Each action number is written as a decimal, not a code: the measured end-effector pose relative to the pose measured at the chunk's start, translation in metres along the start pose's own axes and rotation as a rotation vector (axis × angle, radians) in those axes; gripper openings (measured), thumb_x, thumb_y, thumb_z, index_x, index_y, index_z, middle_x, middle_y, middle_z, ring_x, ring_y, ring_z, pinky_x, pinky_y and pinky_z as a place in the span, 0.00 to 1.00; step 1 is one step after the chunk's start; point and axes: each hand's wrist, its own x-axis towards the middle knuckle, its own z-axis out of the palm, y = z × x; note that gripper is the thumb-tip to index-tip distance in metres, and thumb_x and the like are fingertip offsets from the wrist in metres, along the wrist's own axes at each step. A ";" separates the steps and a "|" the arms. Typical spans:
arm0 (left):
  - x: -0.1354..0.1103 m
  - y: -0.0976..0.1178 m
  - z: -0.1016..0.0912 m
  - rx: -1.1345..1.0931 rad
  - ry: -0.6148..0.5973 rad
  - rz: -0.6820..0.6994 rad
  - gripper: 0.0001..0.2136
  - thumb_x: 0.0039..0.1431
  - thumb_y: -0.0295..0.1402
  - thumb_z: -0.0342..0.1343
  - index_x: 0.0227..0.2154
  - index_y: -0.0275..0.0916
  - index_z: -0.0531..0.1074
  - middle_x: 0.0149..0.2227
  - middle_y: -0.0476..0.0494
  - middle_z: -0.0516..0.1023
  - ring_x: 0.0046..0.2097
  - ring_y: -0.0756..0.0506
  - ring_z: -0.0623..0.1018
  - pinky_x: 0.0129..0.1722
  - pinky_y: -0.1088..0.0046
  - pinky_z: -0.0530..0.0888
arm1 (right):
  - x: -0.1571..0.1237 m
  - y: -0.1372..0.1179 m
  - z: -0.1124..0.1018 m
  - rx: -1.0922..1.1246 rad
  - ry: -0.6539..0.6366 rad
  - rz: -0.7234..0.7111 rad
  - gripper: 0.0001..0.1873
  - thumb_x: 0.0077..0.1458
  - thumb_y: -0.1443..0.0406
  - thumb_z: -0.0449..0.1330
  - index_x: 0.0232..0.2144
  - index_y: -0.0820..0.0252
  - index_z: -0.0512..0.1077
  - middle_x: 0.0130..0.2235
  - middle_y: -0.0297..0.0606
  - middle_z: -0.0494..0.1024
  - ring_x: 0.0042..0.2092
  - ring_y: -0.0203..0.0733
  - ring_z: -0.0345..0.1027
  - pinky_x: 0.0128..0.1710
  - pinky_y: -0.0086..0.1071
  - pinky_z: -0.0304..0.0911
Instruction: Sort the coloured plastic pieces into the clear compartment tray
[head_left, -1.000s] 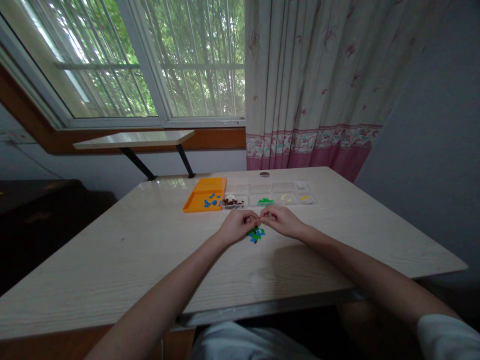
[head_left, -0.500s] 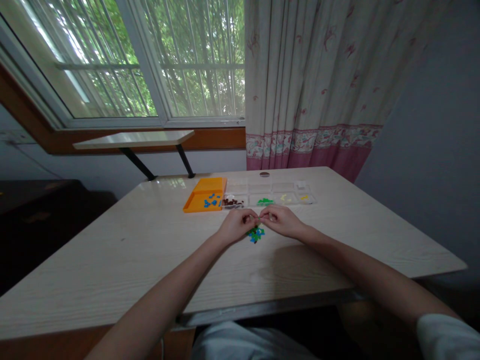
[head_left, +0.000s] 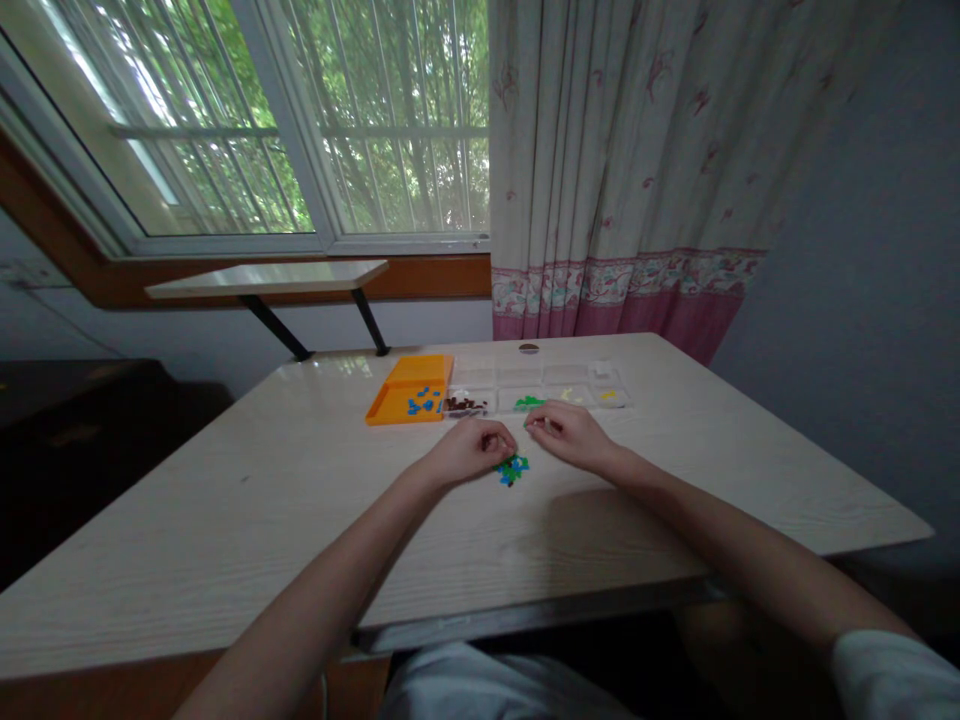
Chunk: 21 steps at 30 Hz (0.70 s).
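My left hand (head_left: 474, 449) is closed in a pinch at the upper edge of a small cluster of green and blue plastic pieces (head_left: 513, 471), with a dark bit at its lower end. The exact grip is hidden by the fingers. To the right, my right hand (head_left: 568, 431) hovers just in front of the clear compartment box (head_left: 517, 377). Its fingertips are pinched together near the loose green pieces (head_left: 529, 403); anything between them is too small to make out.
Left of the clear box lies an orange tray (head_left: 384, 405) with several blue pieces (head_left: 425, 402). Compartments hold dark brown pieces (head_left: 466, 406), pale ones (head_left: 574, 395) and yellow ones (head_left: 608, 395). A raised shelf (head_left: 277, 278) stands at the table's back left.
My right hand has parted from my left and shifted slightly up and right, toward the green pieces. My left hand and the cluster have hardly moved.
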 end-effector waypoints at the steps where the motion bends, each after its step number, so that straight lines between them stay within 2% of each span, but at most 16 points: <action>1: -0.001 0.001 -0.003 -0.004 -0.058 0.010 0.08 0.50 0.30 0.53 0.32 0.34 0.74 0.18 0.53 0.63 0.21 0.56 0.61 0.21 0.83 0.57 | 0.000 0.000 -0.003 0.001 0.037 0.006 0.07 0.54 0.65 0.53 0.32 0.60 0.70 0.28 0.34 0.72 0.26 0.31 0.60 0.28 0.25 0.55; 5: -0.005 0.012 -0.012 0.025 -0.227 0.093 0.11 0.47 0.27 0.54 0.35 0.35 0.74 0.24 0.50 0.67 0.25 0.55 0.64 0.24 0.83 0.61 | 0.002 0.003 -0.013 0.001 0.155 0.011 0.07 0.54 0.63 0.54 0.32 0.61 0.71 0.27 0.34 0.71 0.24 0.30 0.57 0.26 0.25 0.55; 9: -0.005 0.023 -0.014 0.085 -0.334 0.168 0.14 0.45 0.25 0.55 0.37 0.39 0.75 0.33 0.46 0.72 0.30 0.53 0.68 0.29 0.82 0.64 | 0.002 0.006 -0.016 -0.014 0.199 0.008 0.07 0.54 0.63 0.54 0.32 0.60 0.70 0.26 0.34 0.70 0.25 0.31 0.57 0.26 0.26 0.55; 13: -0.004 0.022 -0.011 0.147 -0.339 0.149 0.15 0.45 0.26 0.56 0.39 0.39 0.74 0.33 0.46 0.72 0.30 0.53 0.69 0.30 0.81 0.65 | 0.002 0.007 -0.016 -0.014 0.216 -0.012 0.07 0.53 0.64 0.54 0.32 0.60 0.70 0.25 0.33 0.69 0.25 0.31 0.57 0.26 0.26 0.55; 21: -0.004 0.016 -0.010 0.206 -0.281 0.139 0.10 0.48 0.28 0.55 0.36 0.38 0.75 0.30 0.47 0.73 0.29 0.53 0.69 0.29 0.81 0.64 | 0.003 0.006 -0.017 -0.013 0.265 -0.025 0.05 0.53 0.65 0.55 0.31 0.59 0.70 0.25 0.33 0.70 0.24 0.31 0.58 0.26 0.25 0.56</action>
